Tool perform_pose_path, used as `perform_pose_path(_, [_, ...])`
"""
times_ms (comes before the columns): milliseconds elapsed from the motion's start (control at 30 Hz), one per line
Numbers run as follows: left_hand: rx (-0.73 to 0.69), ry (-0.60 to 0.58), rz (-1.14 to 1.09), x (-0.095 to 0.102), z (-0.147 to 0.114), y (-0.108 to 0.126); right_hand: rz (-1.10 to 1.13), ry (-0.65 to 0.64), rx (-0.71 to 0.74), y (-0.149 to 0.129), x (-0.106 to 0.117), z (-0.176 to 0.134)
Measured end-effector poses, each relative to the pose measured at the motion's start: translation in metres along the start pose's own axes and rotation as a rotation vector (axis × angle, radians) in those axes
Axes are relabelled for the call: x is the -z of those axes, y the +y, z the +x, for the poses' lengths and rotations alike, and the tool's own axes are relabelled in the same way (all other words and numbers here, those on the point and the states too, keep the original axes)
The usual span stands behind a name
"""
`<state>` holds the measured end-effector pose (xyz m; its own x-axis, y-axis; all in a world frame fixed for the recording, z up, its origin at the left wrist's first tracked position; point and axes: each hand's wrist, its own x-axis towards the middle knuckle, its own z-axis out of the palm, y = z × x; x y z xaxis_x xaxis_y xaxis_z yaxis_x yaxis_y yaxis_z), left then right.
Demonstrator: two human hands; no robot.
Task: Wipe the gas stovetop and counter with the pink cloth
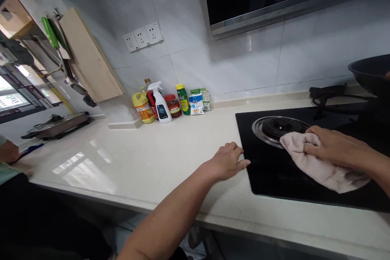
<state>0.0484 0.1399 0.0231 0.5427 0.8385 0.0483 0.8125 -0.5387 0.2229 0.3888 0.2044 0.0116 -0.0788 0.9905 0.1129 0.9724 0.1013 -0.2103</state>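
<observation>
A pale pink cloth (323, 167) is bunched in my right hand (332, 146), which presses it on the black glass cooktop (274, 174). The cloth's upper end touches the front rim of the round gas burner (278, 126), and its darker, stained end trails toward the lower right. At the cooktop's left edge, my left hand (228, 160) rests on the pale countertop (146, 158), with its fingers apart and nothing in it. Its thumb reaches over onto the black glass.
Along the wall stand a white spray bottle (161, 105), a yellow jug (143, 107), a red-lidded jar (172, 106), a green bottle (183, 99) and a white packet (196, 104). A dark wok (371, 73) sits back right. Another person's hand (8, 151) is far left.
</observation>
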Motion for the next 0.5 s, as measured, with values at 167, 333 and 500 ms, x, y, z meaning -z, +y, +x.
perform_pose_path(167, [0.015, -0.008, -0.001, 0.003, -0.001, 0.003, -0.036, -0.068, -0.043, 0.002, 0.000, -0.001])
perform_pose_path(333, [0.018, -0.008, 0.004, 0.002, 0.000, 0.003, 0.040, -0.077, 0.144, -0.018, 0.008, -0.015])
perform_pose_path(500, [-0.003, 0.013, 0.029, -0.003, 0.002, -0.001, 0.161, -0.151, 0.254, -0.040, 0.021, -0.029])
